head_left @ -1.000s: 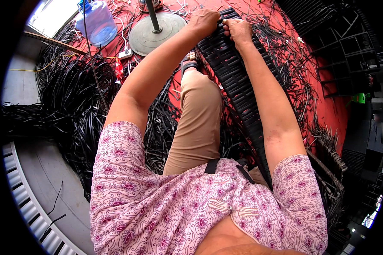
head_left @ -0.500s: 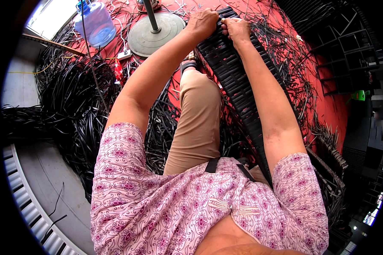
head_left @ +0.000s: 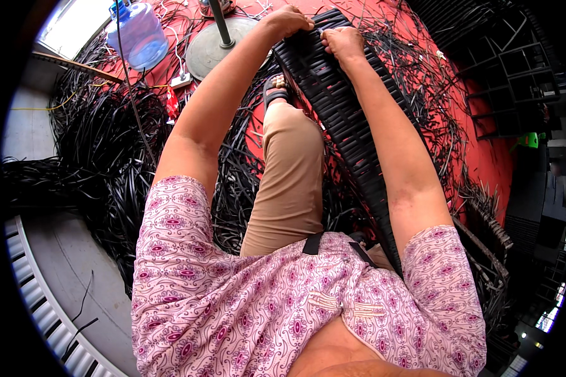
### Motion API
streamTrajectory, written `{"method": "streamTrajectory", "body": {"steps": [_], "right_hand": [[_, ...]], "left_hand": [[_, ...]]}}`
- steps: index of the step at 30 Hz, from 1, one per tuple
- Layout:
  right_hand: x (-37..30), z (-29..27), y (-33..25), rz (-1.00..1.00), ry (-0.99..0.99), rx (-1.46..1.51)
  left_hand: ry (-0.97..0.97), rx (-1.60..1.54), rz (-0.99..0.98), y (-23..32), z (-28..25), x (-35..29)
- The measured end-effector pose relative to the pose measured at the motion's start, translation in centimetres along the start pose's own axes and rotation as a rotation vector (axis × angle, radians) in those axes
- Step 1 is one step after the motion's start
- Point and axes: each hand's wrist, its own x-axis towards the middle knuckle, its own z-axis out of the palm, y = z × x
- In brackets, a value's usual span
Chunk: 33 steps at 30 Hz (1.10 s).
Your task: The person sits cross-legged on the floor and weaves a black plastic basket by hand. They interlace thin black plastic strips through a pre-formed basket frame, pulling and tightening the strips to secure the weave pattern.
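A long black panel (head_left: 343, 107), woven from flat strips, slants from beside my lap up to the top of the head view. Over its far end, my left hand (head_left: 287, 22) is closed, with the fingertips bent down at the panel's left side. Just to the right, my right hand (head_left: 344, 44) is pinched shut over the weave, its thumb and forefinger turned toward the left hand. A small gap separates the two hands. Whatever lies between the fingers is too small or hidden to name. My right forearm covers part of the panel's right side.
Loose black strips (head_left: 100, 125) lie in a big heap at left and scatter over the red floor (head_left: 484, 169). A round stand base (head_left: 201, 53), a blue water jug (head_left: 141, 38) and a white power strip (head_left: 181, 80) stand far left. Black frames (head_left: 516, 81) are at right.
My left hand has shifted left, away from the right hand, opening a gap between them. The right hand has moved slightly left and down. The panel's far end has shifted a little left.
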Motion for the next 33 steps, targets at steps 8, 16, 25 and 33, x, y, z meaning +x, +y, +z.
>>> {"method": "streamTrajectory", "body": {"steps": [8,16,25,33], "right_hand": [[1.9,0.4,1.2,-0.125,-0.057,-0.156],[-0.9,0.7,0.2,-0.176,0.078,-0.199],[-4.7,1.5,2.8,-0.615,0.319,-0.064],[-6.2,3.0,2.1,-0.765,0.377,-0.542]], "left_hand": [[-0.097,0.221,0.04,4.3,2.1,-2.5],[0.032,0.146,-0.002,1.5,0.6,0.0],[0.054,-0.026,0.048,-2.5,-1.7,5.4],[0.106,0.018,-0.03,-5.8,-1.7,7.8]]}}
